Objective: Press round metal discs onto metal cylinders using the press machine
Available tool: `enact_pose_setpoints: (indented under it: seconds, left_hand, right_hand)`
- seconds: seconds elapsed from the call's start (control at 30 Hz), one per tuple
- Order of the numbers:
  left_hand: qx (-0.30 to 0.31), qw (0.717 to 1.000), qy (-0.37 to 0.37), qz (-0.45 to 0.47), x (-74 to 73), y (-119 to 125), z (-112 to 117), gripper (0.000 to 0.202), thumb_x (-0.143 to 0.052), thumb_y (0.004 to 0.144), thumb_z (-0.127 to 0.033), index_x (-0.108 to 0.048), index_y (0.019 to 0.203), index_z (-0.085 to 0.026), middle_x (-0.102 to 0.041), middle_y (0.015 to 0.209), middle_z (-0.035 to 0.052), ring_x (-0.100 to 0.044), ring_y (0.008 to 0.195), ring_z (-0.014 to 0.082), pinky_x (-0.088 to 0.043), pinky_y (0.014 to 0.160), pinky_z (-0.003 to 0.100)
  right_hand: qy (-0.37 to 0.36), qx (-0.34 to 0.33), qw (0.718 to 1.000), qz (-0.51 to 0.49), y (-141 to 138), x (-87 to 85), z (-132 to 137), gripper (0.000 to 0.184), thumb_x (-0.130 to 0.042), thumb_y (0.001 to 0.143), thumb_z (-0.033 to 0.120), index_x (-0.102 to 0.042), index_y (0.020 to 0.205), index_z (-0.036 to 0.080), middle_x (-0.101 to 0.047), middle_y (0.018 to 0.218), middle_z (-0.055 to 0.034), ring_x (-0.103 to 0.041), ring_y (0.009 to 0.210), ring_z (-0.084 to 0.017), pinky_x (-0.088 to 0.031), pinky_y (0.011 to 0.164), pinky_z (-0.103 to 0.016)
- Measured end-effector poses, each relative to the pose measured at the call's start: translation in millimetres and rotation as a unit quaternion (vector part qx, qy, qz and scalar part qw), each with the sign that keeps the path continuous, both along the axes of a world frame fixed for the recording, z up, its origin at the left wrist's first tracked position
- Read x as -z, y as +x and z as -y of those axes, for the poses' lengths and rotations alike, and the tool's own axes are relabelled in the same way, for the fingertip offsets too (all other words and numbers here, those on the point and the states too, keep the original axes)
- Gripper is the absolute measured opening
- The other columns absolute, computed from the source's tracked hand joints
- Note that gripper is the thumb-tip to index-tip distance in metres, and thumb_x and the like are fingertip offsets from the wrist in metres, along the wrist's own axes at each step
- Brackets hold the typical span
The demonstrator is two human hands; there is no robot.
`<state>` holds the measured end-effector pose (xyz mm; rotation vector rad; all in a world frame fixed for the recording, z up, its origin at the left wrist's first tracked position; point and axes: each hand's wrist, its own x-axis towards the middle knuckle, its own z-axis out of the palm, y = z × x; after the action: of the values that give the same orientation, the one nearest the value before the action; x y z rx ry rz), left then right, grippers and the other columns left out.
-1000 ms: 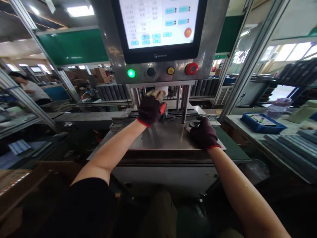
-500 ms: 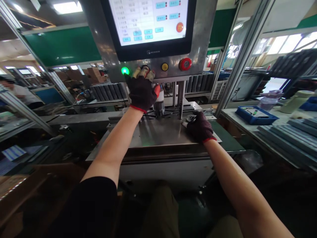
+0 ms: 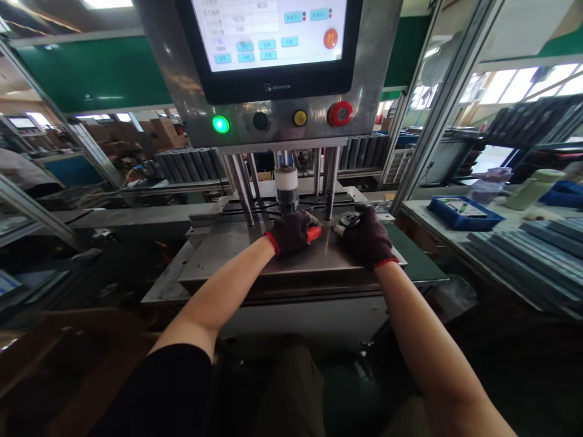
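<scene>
Both my hands wear dark knit gloves with red cuffs. My left hand (image 3: 291,232) rests curled on the steel machine plate (image 3: 228,246), just below the white-and-metal press head (image 3: 286,189); something red shows at its fingertips. My right hand (image 3: 365,235) lies on the plate's right side, fingers curled over a small round metal part (image 3: 350,219). Above hangs a control panel with a green lit button (image 3: 221,124), a black button (image 3: 260,121), a yellow button (image 3: 299,118), a red stop button (image 3: 339,113) and a touchscreen (image 3: 268,30).
Metal guide columns (image 3: 331,182) stand behind my hands. A blue tray (image 3: 464,212) and stacked grey trays (image 3: 542,255) sit on the bench to the right. Aluminium frame posts (image 3: 432,115) flank the machine. Another person's white sleeve (image 3: 20,173) shows far left.
My left hand came down from the black button on the panel to the plate under the press head. My right hand stayed on the round part.
</scene>
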<state>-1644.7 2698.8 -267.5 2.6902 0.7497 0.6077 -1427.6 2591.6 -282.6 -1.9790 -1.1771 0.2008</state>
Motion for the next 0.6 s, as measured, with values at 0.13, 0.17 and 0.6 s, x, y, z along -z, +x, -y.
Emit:
enact_pose_setpoints:
  seconds: [0.13,0.17,0.6]
  left_hand:
    - [-0.007,1.0,-0.025,-0.017,-0.7,-3.5,-4.3,0.025,-0.068,0.103,-0.028,-0.084,0.121,-0.02,-0.088,0.121,0.0077,-0.083,0.114,0.0236,-0.066,0.102,0.035]
    - [-0.005,0.999,-0.021,-0.029,-0.9,-3.5,-3.9,0.025,-0.069,0.103,-0.03,-0.085,0.12,-0.02,-0.088,0.12,0.0077,-0.083,0.113,0.0241,-0.066,0.101,0.035]
    - [-0.006,0.994,0.004,-0.105,-12.1,-3.3,4.9,0.028,-0.07,0.103,-0.033,-0.086,0.122,-0.02,-0.087,0.125,0.0101,-0.082,0.12,0.0278,-0.064,0.101,0.035]
  right_hand:
    - [-0.005,0.008,1.0,-0.018,-0.4,-2.2,4.1,0.094,-0.095,0.073,0.053,-0.057,0.156,0.028,-0.08,0.136,-0.0138,-0.076,0.128,-0.041,-0.061,0.109,-0.055]
    - [-0.004,0.007,1.0,-0.019,-0.4,-2.4,4.9,0.093,-0.095,0.073,0.053,-0.057,0.154,0.029,-0.081,0.135,-0.0133,-0.076,0.128,-0.041,-0.061,0.108,-0.055]
    - [0.003,0.001,1.0,-0.019,2.0,-2.2,6.9,0.087,-0.093,0.072,0.06,-0.061,0.147,0.029,-0.083,0.126,-0.0115,-0.077,0.123,-0.04,-0.063,0.104,-0.055]
